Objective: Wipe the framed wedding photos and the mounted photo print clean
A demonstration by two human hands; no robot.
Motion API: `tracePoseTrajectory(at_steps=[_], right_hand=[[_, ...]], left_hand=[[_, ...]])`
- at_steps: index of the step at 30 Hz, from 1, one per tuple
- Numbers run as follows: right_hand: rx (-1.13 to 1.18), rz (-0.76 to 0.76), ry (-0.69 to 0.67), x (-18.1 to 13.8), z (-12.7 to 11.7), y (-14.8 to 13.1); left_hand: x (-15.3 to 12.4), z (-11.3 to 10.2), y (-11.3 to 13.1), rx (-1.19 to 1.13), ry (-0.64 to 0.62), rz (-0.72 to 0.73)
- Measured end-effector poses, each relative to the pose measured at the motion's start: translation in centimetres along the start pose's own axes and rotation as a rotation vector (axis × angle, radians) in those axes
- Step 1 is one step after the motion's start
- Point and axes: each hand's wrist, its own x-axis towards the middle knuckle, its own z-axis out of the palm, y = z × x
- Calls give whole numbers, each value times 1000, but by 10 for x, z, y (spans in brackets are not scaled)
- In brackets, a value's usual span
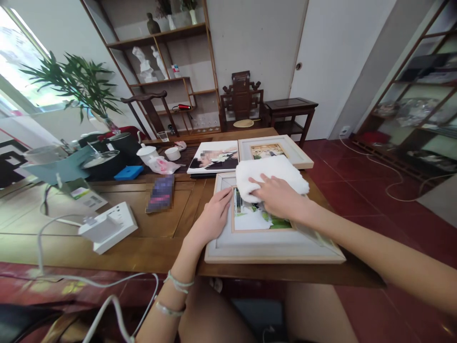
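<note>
A picture frame (246, 252) with a pale wooden border and a wide white mat lies flat near the table's front edge, around a photo (253, 220) with green in it. My left hand (214, 216) rests on the frame's left side, its fingers stretched out and lying against the border. Over the upper right part of the frame, my right hand (274, 195) presses a folded white towel (276, 171) down with its fingers. The towel and my hand hide part of the photo and the frame's far side.
Behind lie a second framed picture (300, 155) and an unframed photo panel (214, 164). To the left are a white power strip (117, 226) with cables, a dark pixelated packet (160, 193), a blue box (129, 172), a white teapot (147, 152) and a cup (173, 153).
</note>
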Motion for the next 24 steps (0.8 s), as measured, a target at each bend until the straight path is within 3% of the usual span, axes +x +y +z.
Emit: tracePoseTrajectory(at_steps=[7, 10, 12, 17, 24], right_hand=[[80, -169, -153, -69, -48, -65], [71, -277, -85, -90, -51, -87], [130, -243, -53, -92, -47, -90], [330, -74, -58, -63, -22, -57], [191, 106, -42, -1, 0, 3]], left_hand=[[0, 0, 2, 21, 5, -4], [0, 0, 2, 21, -2, 8], [0, 0, 1, 20, 1, 14], [0, 1, -1, 14, 12, 26], [0, -1, 1, -5, -1, -4]])
